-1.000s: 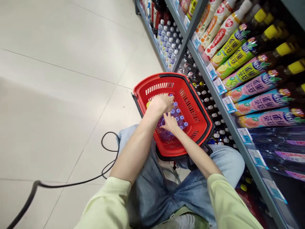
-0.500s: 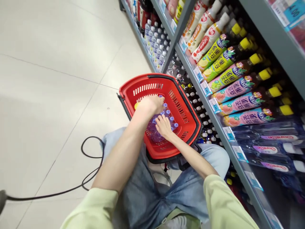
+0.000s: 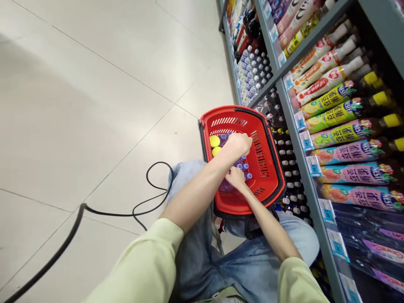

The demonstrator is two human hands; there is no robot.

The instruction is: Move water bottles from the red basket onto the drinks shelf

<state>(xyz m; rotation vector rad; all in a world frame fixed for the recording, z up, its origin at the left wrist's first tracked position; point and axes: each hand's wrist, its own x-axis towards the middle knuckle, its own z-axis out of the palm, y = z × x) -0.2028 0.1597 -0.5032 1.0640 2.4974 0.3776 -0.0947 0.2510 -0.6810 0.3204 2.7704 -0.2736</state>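
Hands in red basket, fingers of both resting uncurled on purple-capped bottles

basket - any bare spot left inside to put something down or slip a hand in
Little room. The red basket is crowded across its middle with purple-capped bottles, two yellow caps at its left wall, and the left hand and right hand on top. Bare red floor shows along the near wall, and a thin strip beside the slotted right wall.
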